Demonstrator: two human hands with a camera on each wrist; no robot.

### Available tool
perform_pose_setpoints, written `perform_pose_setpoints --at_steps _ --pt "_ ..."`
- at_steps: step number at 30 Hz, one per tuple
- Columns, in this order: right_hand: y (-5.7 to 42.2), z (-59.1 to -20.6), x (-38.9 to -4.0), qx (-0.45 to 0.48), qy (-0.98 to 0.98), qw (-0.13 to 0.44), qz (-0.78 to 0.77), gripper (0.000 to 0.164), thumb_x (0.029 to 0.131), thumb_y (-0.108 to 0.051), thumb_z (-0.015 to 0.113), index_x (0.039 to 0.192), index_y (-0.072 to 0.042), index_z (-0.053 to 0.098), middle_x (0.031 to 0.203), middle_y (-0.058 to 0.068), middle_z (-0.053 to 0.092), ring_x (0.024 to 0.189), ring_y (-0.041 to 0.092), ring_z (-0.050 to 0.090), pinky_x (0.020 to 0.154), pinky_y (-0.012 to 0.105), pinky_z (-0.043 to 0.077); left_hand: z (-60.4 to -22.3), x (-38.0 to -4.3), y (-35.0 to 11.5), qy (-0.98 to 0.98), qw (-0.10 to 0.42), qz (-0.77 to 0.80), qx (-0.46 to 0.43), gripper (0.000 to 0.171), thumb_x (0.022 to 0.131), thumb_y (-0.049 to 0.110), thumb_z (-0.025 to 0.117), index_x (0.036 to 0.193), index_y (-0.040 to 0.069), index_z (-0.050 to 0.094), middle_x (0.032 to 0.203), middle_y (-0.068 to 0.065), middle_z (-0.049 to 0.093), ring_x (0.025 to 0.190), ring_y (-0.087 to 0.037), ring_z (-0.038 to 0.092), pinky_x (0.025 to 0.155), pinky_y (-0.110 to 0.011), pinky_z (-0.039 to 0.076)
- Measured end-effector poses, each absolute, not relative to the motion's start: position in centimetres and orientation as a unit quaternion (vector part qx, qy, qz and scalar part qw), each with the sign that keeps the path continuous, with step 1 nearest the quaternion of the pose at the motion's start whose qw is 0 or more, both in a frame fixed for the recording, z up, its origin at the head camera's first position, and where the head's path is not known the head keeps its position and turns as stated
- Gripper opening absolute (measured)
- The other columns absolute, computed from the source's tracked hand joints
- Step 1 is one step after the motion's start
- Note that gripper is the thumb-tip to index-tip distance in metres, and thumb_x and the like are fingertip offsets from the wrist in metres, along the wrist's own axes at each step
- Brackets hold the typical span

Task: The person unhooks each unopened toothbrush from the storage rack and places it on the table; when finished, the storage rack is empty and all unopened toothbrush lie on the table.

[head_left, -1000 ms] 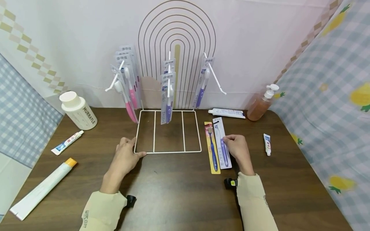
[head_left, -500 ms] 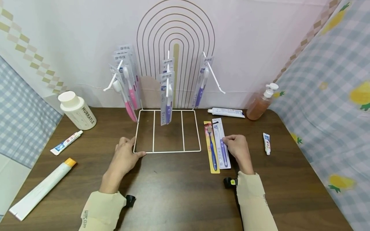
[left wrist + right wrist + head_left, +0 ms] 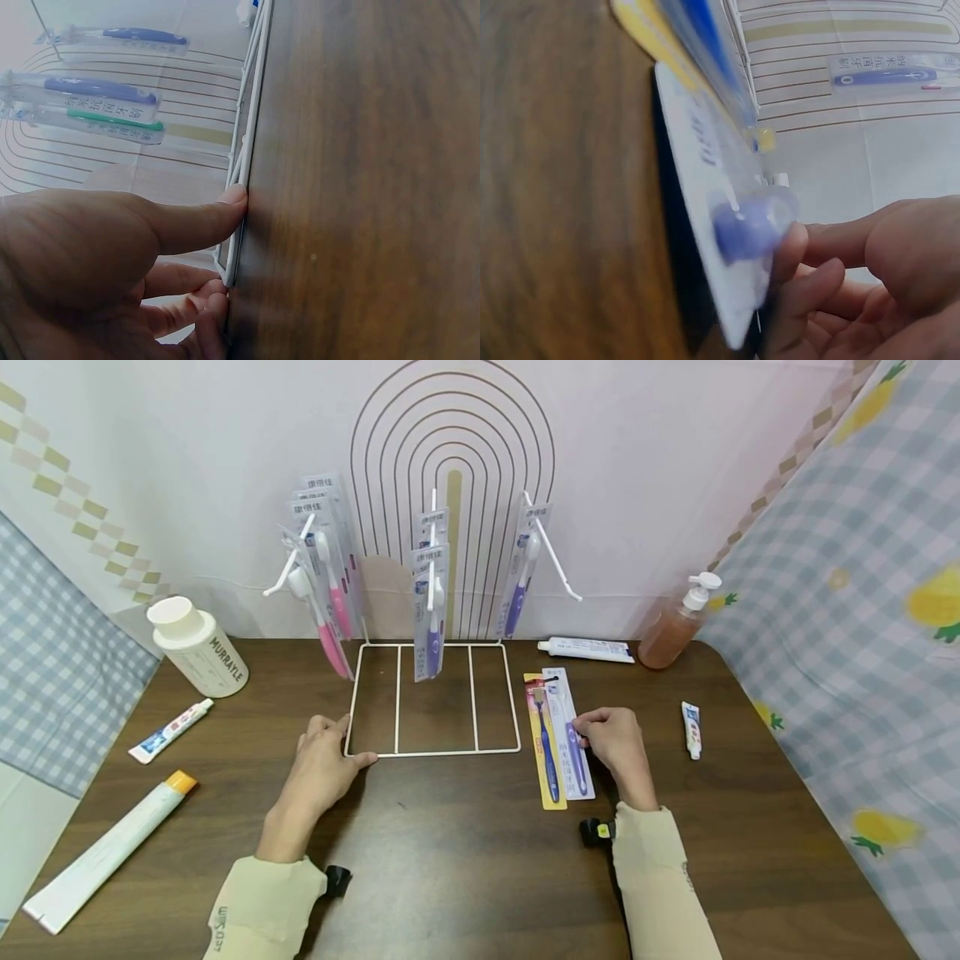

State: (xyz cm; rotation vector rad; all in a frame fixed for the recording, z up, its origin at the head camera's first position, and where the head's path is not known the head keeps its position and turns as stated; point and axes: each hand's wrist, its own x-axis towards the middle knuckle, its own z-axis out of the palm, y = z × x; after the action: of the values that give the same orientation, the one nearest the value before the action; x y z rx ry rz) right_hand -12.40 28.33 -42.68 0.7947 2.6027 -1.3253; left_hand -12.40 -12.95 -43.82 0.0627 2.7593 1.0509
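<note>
My left hand [image 3: 322,768] grips the front left corner of a white wire display rack [image 3: 435,755]. Its thumb lies on the front bar and the fingers reach the left side, as the left wrist view [image 3: 236,196] confirms. On the right, my right hand [image 3: 617,750] pinches the edge of a packaged purple toothbrush [image 3: 574,760]; in the right wrist view one edge of that pack is tilted up off the table. Beside and partly under it lies a blue toothbrush in a yellow pack [image 3: 547,747]. Packaged pink toothbrushes [image 3: 330,639] and purple toothbrushes [image 3: 432,643] hang from the rack's hooks.
A white bottle [image 3: 198,647], a small toothpaste tube [image 3: 171,732] and a large tube [image 3: 112,847] lie or stand at left. Behind on the right are a toothpaste tube [image 3: 588,649] and a pump bottle [image 3: 675,627]. A small tube [image 3: 692,731] lies far right.
The packaged purple toothbrush has shifted slightly left in my right hand and now overlaps the yellow pack's edge. My left hand stays on the rack corner.
</note>
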Motion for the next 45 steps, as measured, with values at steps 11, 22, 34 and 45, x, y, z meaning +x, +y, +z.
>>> perform_pose_setpoints --at_steps 11,22,34,45 --pt "28.6 -42.8 -12.4 0.259 0.85 0.058 -0.454 0.024 0.111 -0.015 0.075 0.123 0.004 0.082 0.089 0.003 0.076 0.073 0.007 0.066 0.064 0.024 0.05 -43.5 -12.4 -12.9 0.932 0.101 0.348 0.021 0.087 0.106 0.025 0.083 0.17 -0.014 0.039 0.154 -0.036 0.048 0.127 -0.052 0.048 0.116 -0.067 0.045" --pt "28.6 -43.1 -12.4 0.261 0.855 0.061 -0.444 0.024 0.111 -0.016 0.074 0.123 0.003 0.083 0.101 0.009 0.078 0.077 0.01 0.067 0.068 0.025 0.051 -44.5 -12.6 -13.3 0.93 0.082 0.357 0.021 0.087 0.102 0.024 0.086 0.168 -0.013 0.044 0.148 -0.035 0.051 0.125 -0.051 0.05 0.114 -0.067 0.046" --pt "27.8 -41.3 -12.9 0.195 0.881 -0.062 -0.427 0.026 0.111 -0.023 0.075 0.12 0.0 0.084 0.097 0.015 0.083 0.073 0.014 0.072 0.066 0.024 0.05 -44.4 -12.5 -13.0 0.931 0.089 0.354 0.016 0.085 0.104 0.021 0.084 0.169 -0.014 0.042 0.151 -0.036 0.049 0.129 -0.054 0.049 0.117 -0.069 0.045" --pt "23.2 -35.8 -20.0 -0.005 0.766 -0.175 -0.618 0.053 0.111 -0.015 0.068 0.161 0.001 0.061 0.151 0.023 0.063 0.074 -0.002 0.069 0.057 0.015 0.051 -45.2 -12.9 -13.5 0.933 0.066 0.353 0.028 0.086 0.102 0.026 0.087 0.167 -0.013 0.046 0.147 -0.035 0.052 0.125 -0.052 0.052 0.112 -0.066 0.048"
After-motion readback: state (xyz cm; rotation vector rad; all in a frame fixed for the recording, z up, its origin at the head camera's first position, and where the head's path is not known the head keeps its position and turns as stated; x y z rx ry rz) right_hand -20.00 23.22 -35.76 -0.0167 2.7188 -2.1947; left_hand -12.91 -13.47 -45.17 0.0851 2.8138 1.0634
